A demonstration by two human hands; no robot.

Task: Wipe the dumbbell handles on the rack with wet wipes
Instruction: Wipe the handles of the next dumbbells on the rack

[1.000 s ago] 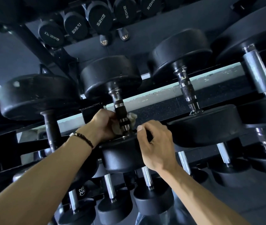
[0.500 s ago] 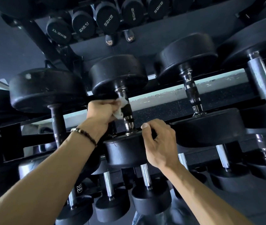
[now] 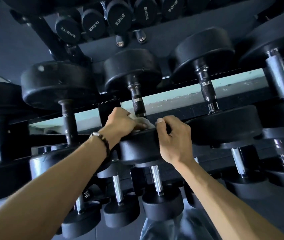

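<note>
Left hand (image 3: 120,122) curled around a white wet wipe (image 3: 142,121), a person presses it against the lower end of a dumbbell handle (image 3: 137,101) on a black rack (image 3: 109,108), just above the near weight head (image 3: 137,148). Right hand (image 3: 173,137) grips the top edge of that same head, thumb hooked over its rim and fingers bent down its face. A dark beaded bracelet (image 3: 103,142) circles the left wrist. Along the middle tier, four dumbbells show their handles in full, the wiped one second from the left. On the rack's top tier, four end caps carry readable white lettering, seen upside down: two appear to read "17.5KG" and two "50KG". A partly hidden "KG" mark shows on a lower dumbbell (image 3: 86,194).
</note>
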